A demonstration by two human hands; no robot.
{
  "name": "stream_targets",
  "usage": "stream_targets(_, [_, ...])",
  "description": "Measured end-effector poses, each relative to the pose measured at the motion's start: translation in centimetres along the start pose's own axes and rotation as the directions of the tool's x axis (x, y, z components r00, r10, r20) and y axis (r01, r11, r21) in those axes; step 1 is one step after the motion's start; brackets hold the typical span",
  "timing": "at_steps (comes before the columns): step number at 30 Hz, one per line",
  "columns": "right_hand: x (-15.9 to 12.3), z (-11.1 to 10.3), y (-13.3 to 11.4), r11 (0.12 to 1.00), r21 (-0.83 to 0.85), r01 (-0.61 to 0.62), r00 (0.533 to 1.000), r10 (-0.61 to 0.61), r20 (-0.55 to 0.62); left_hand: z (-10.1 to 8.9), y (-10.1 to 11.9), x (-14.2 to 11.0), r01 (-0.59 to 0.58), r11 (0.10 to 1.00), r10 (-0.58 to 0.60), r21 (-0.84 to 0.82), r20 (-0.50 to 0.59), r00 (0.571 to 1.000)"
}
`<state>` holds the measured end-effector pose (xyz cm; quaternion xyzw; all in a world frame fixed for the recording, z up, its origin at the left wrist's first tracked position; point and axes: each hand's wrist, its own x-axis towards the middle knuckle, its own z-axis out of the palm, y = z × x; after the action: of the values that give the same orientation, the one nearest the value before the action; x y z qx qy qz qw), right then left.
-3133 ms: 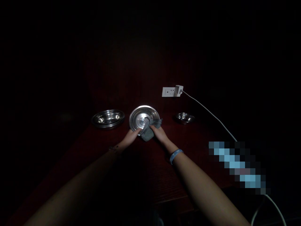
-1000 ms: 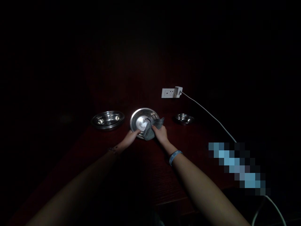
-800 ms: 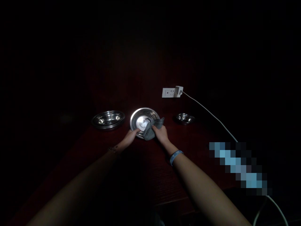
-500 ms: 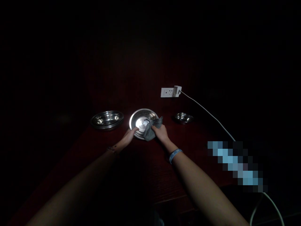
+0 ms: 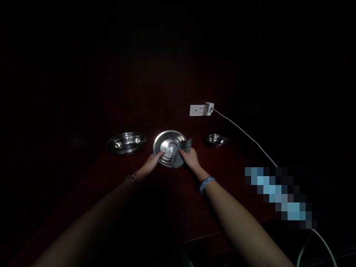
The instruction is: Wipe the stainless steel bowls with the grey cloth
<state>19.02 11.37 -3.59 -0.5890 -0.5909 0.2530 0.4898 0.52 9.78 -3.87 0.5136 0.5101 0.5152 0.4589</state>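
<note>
A shiny stainless steel bowl (image 5: 166, 147) is tilted toward me above the dark red table. My left hand (image 5: 151, 163) grips its lower left rim, thumb on the inside and the other fingers hidden behind. In my right hand (image 5: 191, 159) is a bunched grey cloth (image 5: 177, 155), which lies over the bowl's lower right side. My right thumb presses on the cloth; the other fingers of that hand are mostly out of sight.
A stack of steel bowls (image 5: 126, 144) stands on the table (image 5: 194, 207) to the left. One smaller steel bowl (image 5: 217, 140) sits at the right. Behind is a wall socket (image 5: 197, 110) with a charger (image 5: 209, 108); its white cable (image 5: 244, 132) runs down right to a pixelated patch.
The cloth has shifted right and its folds have changed, uncovering more of the bowl's lower middle. My left thumb reaches slightly further inside the bowl. Both hands keep their holds.
</note>
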Motion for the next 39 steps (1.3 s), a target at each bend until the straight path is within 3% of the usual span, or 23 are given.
stream_targets(7, [0.3,0.2,0.3,1.0,0.027,-0.016,1.0,0.015,0.009,0.5,-0.7,0.4,-0.033,0.999,0.034,-0.03,0.054,0.998])
stream_targets(24, [0.4,0.4,0.7,0.997,0.066,-0.043,0.999,0.041,0.029,0.7,-0.3,0.4,-0.043,0.999,0.043,0.006,0.011,0.999])
stream_targets(39, [0.3,0.4,0.5,0.996,0.079,-0.047,0.998,0.044,0.033,0.3,-1.7,1.1,-0.085,0.996,0.085,0.003,0.033,0.996])
